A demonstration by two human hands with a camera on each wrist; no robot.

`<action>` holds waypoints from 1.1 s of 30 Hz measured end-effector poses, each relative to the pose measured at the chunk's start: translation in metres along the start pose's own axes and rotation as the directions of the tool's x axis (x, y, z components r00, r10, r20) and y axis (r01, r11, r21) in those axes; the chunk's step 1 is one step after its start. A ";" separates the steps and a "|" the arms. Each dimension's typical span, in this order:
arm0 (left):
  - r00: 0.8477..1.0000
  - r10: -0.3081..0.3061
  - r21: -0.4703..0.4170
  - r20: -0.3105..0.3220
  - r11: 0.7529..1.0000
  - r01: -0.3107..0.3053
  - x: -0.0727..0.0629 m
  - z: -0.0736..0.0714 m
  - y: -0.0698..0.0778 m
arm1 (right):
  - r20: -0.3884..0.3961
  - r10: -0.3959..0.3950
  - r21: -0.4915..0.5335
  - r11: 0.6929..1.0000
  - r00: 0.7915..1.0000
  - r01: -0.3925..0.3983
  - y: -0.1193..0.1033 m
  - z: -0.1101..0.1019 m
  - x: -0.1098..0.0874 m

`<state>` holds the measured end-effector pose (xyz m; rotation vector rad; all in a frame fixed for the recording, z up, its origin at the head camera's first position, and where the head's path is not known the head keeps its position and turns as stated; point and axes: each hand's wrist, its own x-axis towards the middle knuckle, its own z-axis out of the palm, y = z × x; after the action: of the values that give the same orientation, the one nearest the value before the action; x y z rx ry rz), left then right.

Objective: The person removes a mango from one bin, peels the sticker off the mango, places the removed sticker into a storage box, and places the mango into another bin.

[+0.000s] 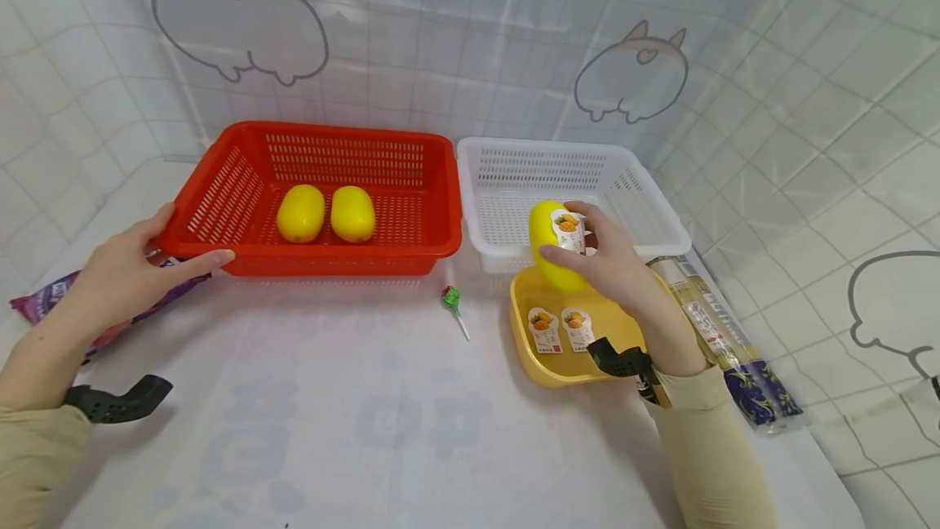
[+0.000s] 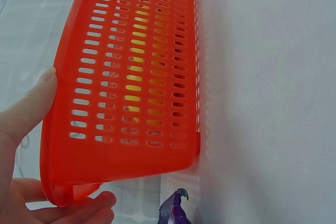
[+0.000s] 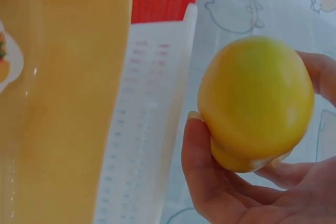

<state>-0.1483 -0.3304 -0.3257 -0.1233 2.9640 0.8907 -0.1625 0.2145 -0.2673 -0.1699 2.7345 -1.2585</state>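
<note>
Seen from above, on a white-covered table [image 1: 330, 431]: in the right hand [image 1: 613, 260], with thumb and fingers curved around it, a yellow oval fruit [image 1: 545, 255], with a white fruit-printed label on its side. In the head view, right over the front edge of a white basket [image 1: 507, 263] and the back edge of a yellow tub [image 1: 609, 325]; hard to tell whether touching either. In the tub, two similar labels [image 1: 544, 331], side by side. At the near left corner of a red basket [image 1: 330, 261], gripping it, the left hand [image 1: 132, 268], with thumb along the front rim and fingers curled around the side. Inside the red basket, near the middle, two more yellow fruits [image 1: 352, 214], upright and just apart. To the right, just beside the red basket, the white one. On the table in front, between red basket and tub, a green-wrapped lollipop [image 1: 451, 298]. Beneath the left arm, a purple packet [image 1: 55, 296]; beyond the right forearm, a long clear-and-blue packet [image 1: 708, 325]. Behind everything, a tile-patterned sheet [image 1: 441, 39] with cartoon animal outlines.
</note>
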 end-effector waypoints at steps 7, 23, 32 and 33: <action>1.000 -0.006 0.002 -0.003 1.000 0.006 0.000 -0.001 0.000 | 0.028 -0.021 0.029 0.999 0.999 0.020 -0.009 0.012 -0.006; 0.999 0.026 -0.005 -0.030 1.000 -0.027 0.000 -0.001 0.000 | 0.149 -0.047 0.032 0.999 0.988 0.042 -0.034 0.054 -0.020; 0.999 0.029 0.003 -0.036 1.000 -0.029 0.001 -0.002 -0.002 | 0.225 -0.034 0.046 0.999 0.974 0.024 -0.037 0.076 -0.024; 0.999 0.031 0.000 -0.042 1.000 -0.031 0.000 -0.002 -0.001 | 0.232 -0.038 0.048 0.998 0.972 0.027 -0.038 0.078 -0.025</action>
<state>-0.1486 -0.3320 -0.3245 -0.0978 3.0124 0.9031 -0.1234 0.1355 -0.2876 -0.3364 2.5129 -1.2206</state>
